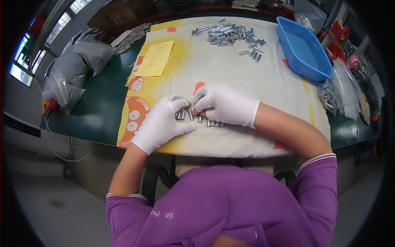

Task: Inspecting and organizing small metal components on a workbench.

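Both my hands wear white gloves with bare fingertips showing, and they work close together near the front of the cloth. My left hand (162, 122) curls its fingers over a few short silver metal cylinders (181, 114), its thumb stretched out to the right below them. One tilted metal cylinder (191, 114) lies between the two hands. My right hand (228, 103) has its fingers bent together in a pinch; what is in them is hidden. More metal cylinders (212, 123) stick out in a row beneath the right hand, partly covered by it.
A loose heap of metal cylinders (224, 35) lies at the far side of the pale cloth (242, 142). A blue plastic basket (298, 61) stands at the right. Yellow paper (158, 59) lies at left. Clear bags of small parts (76, 70) crowd the green table's (101, 103) left end.
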Action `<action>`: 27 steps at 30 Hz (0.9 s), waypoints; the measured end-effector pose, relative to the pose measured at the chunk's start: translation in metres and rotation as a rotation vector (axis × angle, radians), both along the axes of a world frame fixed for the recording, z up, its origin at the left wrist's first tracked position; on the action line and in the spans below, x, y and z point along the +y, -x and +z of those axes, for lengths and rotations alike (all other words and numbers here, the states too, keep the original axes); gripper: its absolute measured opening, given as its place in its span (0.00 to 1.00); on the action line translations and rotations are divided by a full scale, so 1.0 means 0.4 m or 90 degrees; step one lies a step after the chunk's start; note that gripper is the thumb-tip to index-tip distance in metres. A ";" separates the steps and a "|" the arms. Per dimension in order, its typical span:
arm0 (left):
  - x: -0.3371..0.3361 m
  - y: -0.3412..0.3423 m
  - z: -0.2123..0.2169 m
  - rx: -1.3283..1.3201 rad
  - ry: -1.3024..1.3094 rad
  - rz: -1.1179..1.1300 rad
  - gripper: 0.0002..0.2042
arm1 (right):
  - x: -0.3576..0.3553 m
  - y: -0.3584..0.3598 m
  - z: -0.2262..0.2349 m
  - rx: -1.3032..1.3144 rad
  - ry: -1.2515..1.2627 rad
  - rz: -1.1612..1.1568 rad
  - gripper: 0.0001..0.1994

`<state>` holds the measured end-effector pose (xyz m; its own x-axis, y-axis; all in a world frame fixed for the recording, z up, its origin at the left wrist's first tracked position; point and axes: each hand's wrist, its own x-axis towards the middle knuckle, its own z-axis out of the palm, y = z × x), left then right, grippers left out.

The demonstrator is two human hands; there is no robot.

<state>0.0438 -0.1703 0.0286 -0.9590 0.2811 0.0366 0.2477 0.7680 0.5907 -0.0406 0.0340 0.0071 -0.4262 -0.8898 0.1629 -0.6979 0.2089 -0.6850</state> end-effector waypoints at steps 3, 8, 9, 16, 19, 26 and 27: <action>0.000 -0.005 -0.009 -0.015 -0.041 -0.003 0.24 | -0.013 -0.019 0.021 -0.044 -0.023 -0.011 0.10; -0.005 -0.024 -0.026 0.036 -0.048 0.029 0.25 | -0.017 0.021 0.013 -0.350 0.119 -0.103 0.19; -0.004 -0.025 -0.027 0.034 -0.027 0.035 0.26 | -0.013 0.026 0.009 -0.400 0.123 -0.060 0.25; 0.000 -0.020 -0.047 -0.004 -0.017 0.065 0.26 | 0.006 0.056 -0.019 -0.790 0.154 0.117 0.42; 0.008 -0.023 -0.040 0.050 -0.020 0.013 0.26 | 0.023 0.079 -0.009 -0.729 0.156 0.085 0.47; 0.018 -0.022 -0.067 0.096 -0.025 -0.004 0.25 | 0.037 0.060 -0.024 -0.847 0.188 0.179 0.48; 0.019 -0.023 -0.066 0.074 -0.026 0.006 0.25 | 0.058 0.067 -0.013 -0.769 0.188 0.096 0.46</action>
